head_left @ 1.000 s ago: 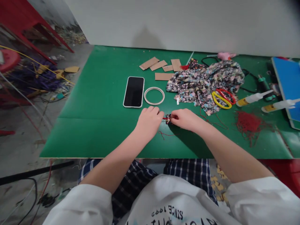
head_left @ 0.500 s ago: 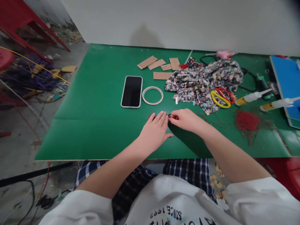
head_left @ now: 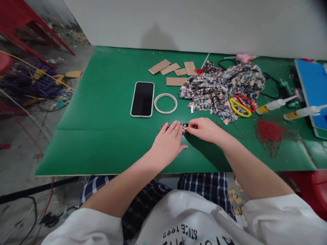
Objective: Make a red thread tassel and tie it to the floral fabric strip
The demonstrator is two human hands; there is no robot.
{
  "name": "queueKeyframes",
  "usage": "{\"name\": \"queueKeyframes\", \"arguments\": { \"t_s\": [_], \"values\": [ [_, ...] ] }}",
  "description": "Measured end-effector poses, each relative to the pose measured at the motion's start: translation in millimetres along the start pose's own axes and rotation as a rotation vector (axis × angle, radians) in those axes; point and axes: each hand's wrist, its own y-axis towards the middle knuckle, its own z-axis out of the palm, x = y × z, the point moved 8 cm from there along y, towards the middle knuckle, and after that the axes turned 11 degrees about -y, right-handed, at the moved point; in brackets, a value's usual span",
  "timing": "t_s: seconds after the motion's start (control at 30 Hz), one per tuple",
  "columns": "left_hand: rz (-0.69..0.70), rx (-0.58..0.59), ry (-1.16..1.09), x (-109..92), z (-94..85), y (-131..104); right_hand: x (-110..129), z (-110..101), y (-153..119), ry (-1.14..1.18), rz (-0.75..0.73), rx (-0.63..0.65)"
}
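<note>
A small piece of dark floral fabric (head_left: pixel 185 132) lies on the green table, mostly covered by my hands. My left hand (head_left: pixel 168 141) rests flat over it with fingers stretched out. Red threads (head_left: pixel 166 127) poke out beyond the left fingertips. At the right end of the piece, my right hand (head_left: pixel 204 129) is closed, thumb and index finger pinched at its edge. Something small and shiny shows between the hands, too small to name. What the right fingertips hold is hidden.
A phone (head_left: pixel 143 99) and a pale ring (head_left: pixel 155 103) lie ahead. Behind are cardboard strips (head_left: pixel 176 81). To the right are floral cloth (head_left: pixel 224 81), scissors (head_left: pixel 240 108), red thread (head_left: pixel 270 131), two glue bottles (head_left: pixel 272 106) and a blue board (head_left: pixel 313 92).
My right hand has shifted slightly right and up, so more of the floral piece shows between the hands. My left hand stays flat in place.
</note>
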Motion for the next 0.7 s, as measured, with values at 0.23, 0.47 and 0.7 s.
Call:
{"name": "queueKeyframes", "arguments": {
  "t_s": [0.23, 0.47, 0.7],
  "values": [
    [0.008, -0.009, 0.021, 0.4, 0.1, -1.6, -8.2, 0.2, -4.4, 0.010, 0.047, 0.032],
    [-0.006, 0.020, 0.035, 0.3, 0.6, -0.2, -16.8, -1.4, -11.2, 0.039, 0.092, -0.003],
    [-0.007, 0.014, 0.036, 1.0, 1.3, -0.2, -19.4, -0.6, -9.3, -0.029, 0.098, -0.058]
  ]
}}
